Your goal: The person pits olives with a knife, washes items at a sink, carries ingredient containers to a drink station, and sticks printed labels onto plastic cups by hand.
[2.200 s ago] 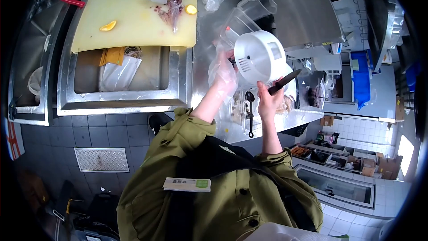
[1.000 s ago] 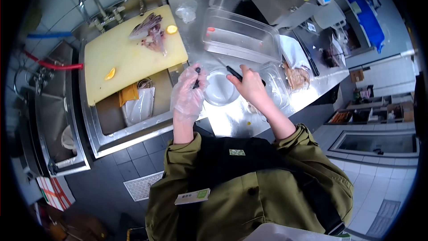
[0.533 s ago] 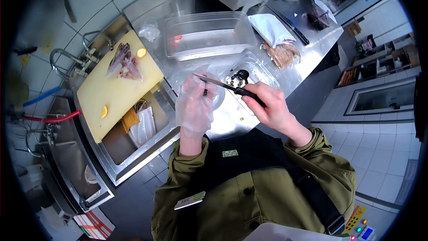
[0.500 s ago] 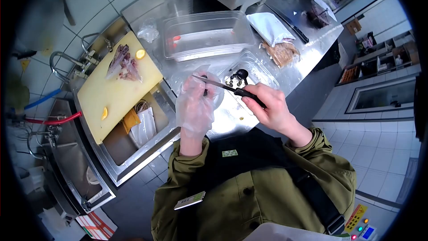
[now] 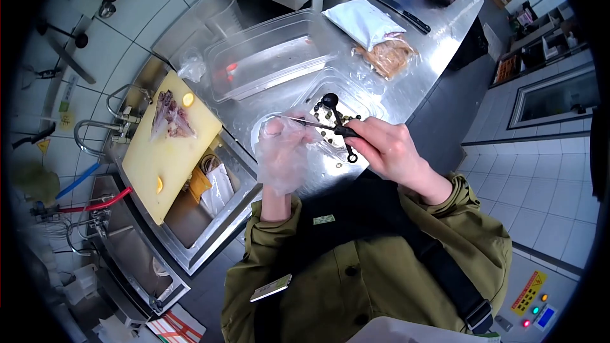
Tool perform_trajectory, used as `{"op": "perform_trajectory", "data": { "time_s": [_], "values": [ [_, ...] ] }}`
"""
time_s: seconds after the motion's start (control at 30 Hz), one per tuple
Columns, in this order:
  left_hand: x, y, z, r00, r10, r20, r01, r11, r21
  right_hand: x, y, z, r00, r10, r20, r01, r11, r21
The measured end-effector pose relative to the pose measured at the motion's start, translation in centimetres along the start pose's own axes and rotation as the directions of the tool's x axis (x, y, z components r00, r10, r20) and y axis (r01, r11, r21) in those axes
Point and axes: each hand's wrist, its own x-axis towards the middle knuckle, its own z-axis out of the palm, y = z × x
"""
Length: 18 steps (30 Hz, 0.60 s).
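Note:
My left hand (image 5: 283, 149), in a loose clear plastic glove, is closed over the rim of a white round container (image 5: 257, 132); whatever its fingers pinch is too small to make out. My bare right hand (image 5: 386, 149) grips the black handle of a knife (image 5: 345, 131), its blade lying across the gloved fingertips. Just beyond the knife is a shallow clear tray (image 5: 365, 98) with several small dark round pieces and a black spoon (image 5: 330, 100) in it.
A large clear tub (image 5: 273, 67) and a measuring jug (image 5: 216, 13) stand behind. White packet (image 5: 363, 22), brown bagged item (image 5: 389, 57) and second knife (image 5: 416, 21) lie at right. A yellow cutting board (image 5: 175, 159) covers part of the left sink.
The view has turned, so the counter items sit further left and the cutting board lower. Both hands hold nearly the same pose, with the knife still at the gloved fingers. More of the spoon shows.

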Motion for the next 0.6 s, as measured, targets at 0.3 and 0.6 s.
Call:
{"op": "perform_trajectory", "data": {
  "time_s": [0.3, 0.6],
  "values": [
    [1.5, -0.8, -0.5, 0.996, -0.090, -0.025, 0.086, 0.986, -0.142, -0.7, 2.2, -4.6, 0.995, 0.091, 0.049, -0.092, 0.996, 0.014],
    [1.8, -2.5, -0.2, 1.000, 0.010, -0.018, -0.008, 0.996, 0.085, -1.3, 2.1, -1.2, 0.984, 0.176, -0.037, -0.167, 0.971, 0.172]
  ]
}}
